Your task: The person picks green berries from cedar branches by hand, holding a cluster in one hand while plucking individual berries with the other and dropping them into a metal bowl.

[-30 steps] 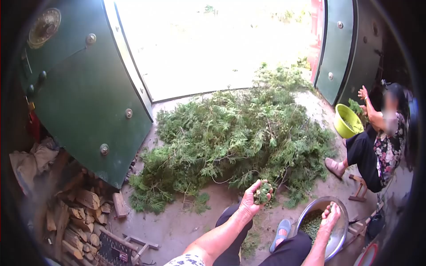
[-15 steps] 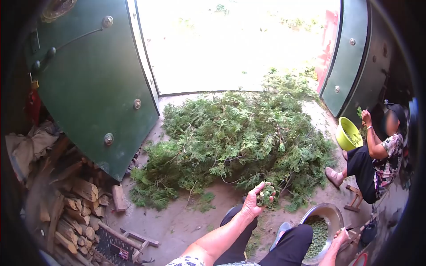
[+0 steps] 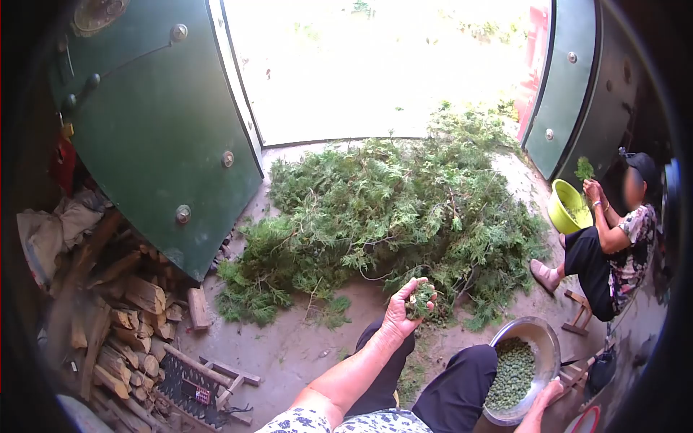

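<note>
In my left hand (image 3: 401, 310), held out over the floor in front of my knees, is a small green evergreen sprig (image 3: 419, 299) with the fingers curled around it. My right hand (image 3: 550, 395) grips the lower right rim of a metal basin (image 3: 553, 348), its fingers partly hidden behind the edge. The basin leans tilted beside my right leg and holds a heap of small round green cones or berries (image 3: 514, 372). Beyond my hands spreads a big pile of cut evergreen branches (image 3: 390, 209).
At right a seated co-worker (image 3: 621, 238) holds a sprig by a yellow-green tub (image 3: 564, 209). Split firewood (image 3: 137, 325) and a low stool-like frame (image 3: 227, 379) lie at left. Green metal doors (image 3: 159, 130) flank the bright doorway. A wooden stool (image 3: 577, 314) stands near the basin.
My left hand has shifted slightly left and up with the sprig. My right hand sits a little lower on the basin rim. The co-worker's sprig now points upward. The view has shifted slightly.
</note>
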